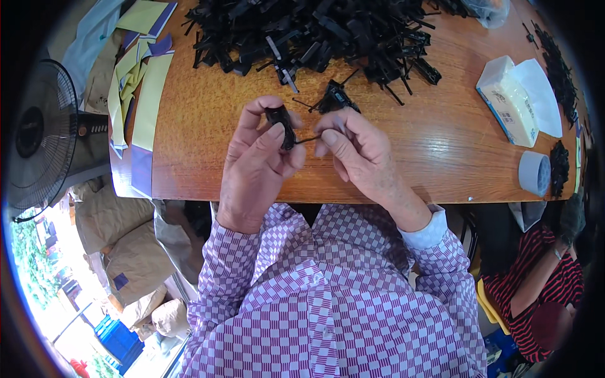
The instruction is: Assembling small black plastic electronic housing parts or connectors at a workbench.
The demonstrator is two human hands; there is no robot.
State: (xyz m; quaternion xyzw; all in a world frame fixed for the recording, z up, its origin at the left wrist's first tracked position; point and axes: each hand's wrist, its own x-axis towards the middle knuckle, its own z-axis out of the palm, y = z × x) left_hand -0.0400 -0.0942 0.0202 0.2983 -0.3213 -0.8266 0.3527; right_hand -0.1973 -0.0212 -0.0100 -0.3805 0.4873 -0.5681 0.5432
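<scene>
My left hand [255, 160] grips a small black plastic part [281, 126] between thumb and fingers, above the near edge of the wooden table. From its lower end a thin dark stem reaches toward my right hand [356, 148]. The thumb and forefinger of that hand pinch together around the stem's far end; whether they hold the stem itself or something small on it, I cannot make out. Just beyond my right fingers lies another black plastic part [337, 96] with thin arms. Behind it rises a large heap of similar black parts [302, 31].
Yellow and purple paper strips [148, 113] lie along the table's left side, near a black fan [38, 135]. At right are a tissue pack [507, 101], a grey tape roll [534, 172] and more black parts [554, 72]. A co-worker in a striped shirt [535, 290] sits at right.
</scene>
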